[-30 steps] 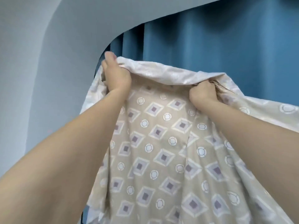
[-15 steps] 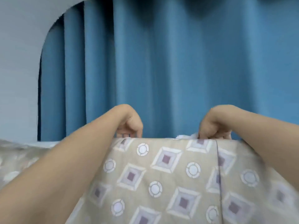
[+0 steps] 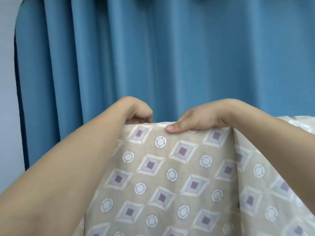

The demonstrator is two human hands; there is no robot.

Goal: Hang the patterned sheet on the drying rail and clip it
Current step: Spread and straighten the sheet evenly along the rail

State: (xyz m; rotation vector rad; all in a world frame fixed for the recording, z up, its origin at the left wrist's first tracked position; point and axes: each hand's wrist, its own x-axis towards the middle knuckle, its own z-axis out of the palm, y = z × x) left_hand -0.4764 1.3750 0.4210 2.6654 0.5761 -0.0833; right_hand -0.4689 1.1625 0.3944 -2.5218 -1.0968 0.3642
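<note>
The patterned sheet (image 3: 179,176), beige with purple diamonds and white circles, hangs down toward me from a straight top fold. The drying rail itself is hidden under that fold. My left hand (image 3: 136,111) curls over the fold's far side at the left, its fingers hooked down behind the cloth. My right hand (image 3: 199,120) grips the fold a little to the right, thumb pressed flat on the near face and fingers behind. No clip shows in either hand or on the sheet.
A blue pleated curtain (image 3: 170,57) fills the background right behind the sheet. A pale wall (image 3: 8,99) runs down the left edge. More of the sheet's whitish underside (image 3: 303,123) bunches at the far right.
The sheet came down from a raised, bunched hold to a flat fold in front of the curtain. My right hand slid left toward my left hand, and its thumb now lies on the near face.
</note>
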